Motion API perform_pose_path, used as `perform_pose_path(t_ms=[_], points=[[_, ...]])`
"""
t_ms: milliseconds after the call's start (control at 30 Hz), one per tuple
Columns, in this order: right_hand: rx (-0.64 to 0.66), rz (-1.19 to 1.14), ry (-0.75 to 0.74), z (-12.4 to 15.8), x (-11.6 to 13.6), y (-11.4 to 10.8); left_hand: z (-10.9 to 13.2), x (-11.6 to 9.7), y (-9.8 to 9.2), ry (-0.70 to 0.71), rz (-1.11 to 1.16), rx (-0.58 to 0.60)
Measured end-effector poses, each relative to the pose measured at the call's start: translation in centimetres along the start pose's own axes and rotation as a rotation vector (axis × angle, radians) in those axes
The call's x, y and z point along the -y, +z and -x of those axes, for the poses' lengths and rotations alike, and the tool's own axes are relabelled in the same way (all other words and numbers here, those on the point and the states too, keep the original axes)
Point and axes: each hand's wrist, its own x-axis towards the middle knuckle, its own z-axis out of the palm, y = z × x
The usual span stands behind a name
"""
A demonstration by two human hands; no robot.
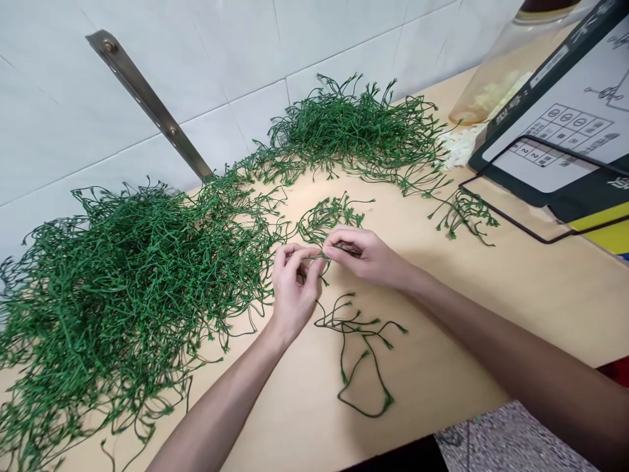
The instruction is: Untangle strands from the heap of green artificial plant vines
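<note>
Near the middle of the tabletop [442, 321], my left hand [295, 285] and my right hand [366, 255] meet at their fingertips. Both pinch a thin green artificial stem [322, 255], mostly hidden by the fingers. Just beyond the hands lies a small bunch of green stems [327, 216]. Closer to me, several loose green stems [363, 328] with forked tips lie tangled, one of them bent in a loop. To the left of my left hand spreads a large heap of the same green stems [128, 275].
A second heap of stems [358, 128] rests against the tiled wall [236, 59]. A metal bracket [147, 105] is fixed to that wall. On the right are a small cluster of stems [464, 210], a clear jar [496, 78], white bits [462, 145] and a printed board [565, 124] with a black wire frame [515, 219].
</note>
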Motion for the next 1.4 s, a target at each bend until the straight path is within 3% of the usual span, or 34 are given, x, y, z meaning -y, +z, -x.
perform_pose_path(t_ms=[300, 533, 733, 967, 1167, 1400], points=[[-0.002, -0.042, 0.059, 0.04, -0.01, -0.01, -0.06, -0.34, -0.19, 0.096, -0.116, 0.009], [-0.018, -0.056, 0.061, 0.09, 0.19, 0.07, 0.45, 0.45, 0.11, -0.07, -0.027, 0.016], [-0.042, -0.066, 0.058, 0.02, 0.12, -0.03, 0.55, 0.24, 0.02, 0.009, -0.124, 0.013], [-0.01, -0.063, 0.058, 0.05, 0.42, -0.02, 0.66, 0.46, 0.11, -0.034, -0.094, 0.044], [-0.022, -0.09, 0.08, 0.03, 0.55, -0.1, 0.69, -0.06, 0.01, 0.056, -0.219, 0.085], [-0.009, -0.14, 0.13, 0.14, 0.5, 0.02, 0.69, 0.11, 0.14, 0.008, -0.176, 0.086]])
